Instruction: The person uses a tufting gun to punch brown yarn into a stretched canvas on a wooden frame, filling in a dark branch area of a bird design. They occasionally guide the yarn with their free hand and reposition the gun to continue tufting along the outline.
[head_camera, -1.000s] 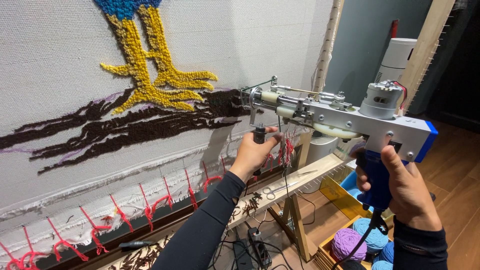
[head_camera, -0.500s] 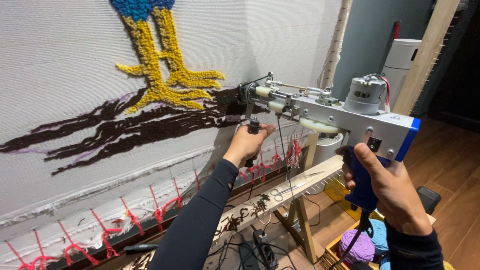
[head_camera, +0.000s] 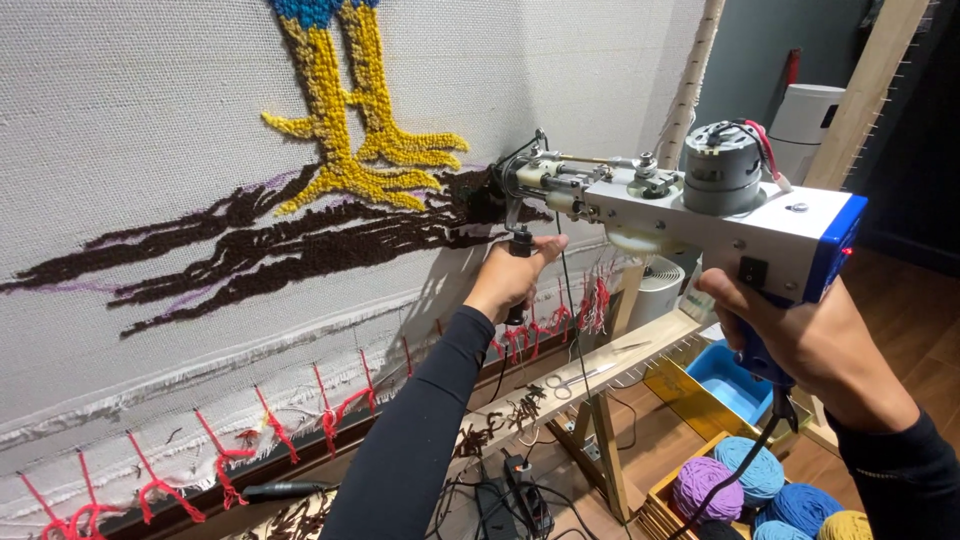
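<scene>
Two hands on one tufting gun (head_camera: 690, 205). Right hand (head_camera: 800, 335) nearest, fingers wrapped shut round the blue rear grip under the gun body, likely carrying the weight and reaching the switch. Left hand (head_camera: 512, 280) ahead of it, fingers closed on the black front handle below the gun's nose, apparently steering. Gun's needle tip touches the stretched backing cloth (head_camera: 150, 110), in the brown tufted streaks (head_camera: 300, 240) beneath the yellow tufting (head_camera: 350, 130). Yarn balls (head_camera: 745, 470) sit well below the gun.
</scene>
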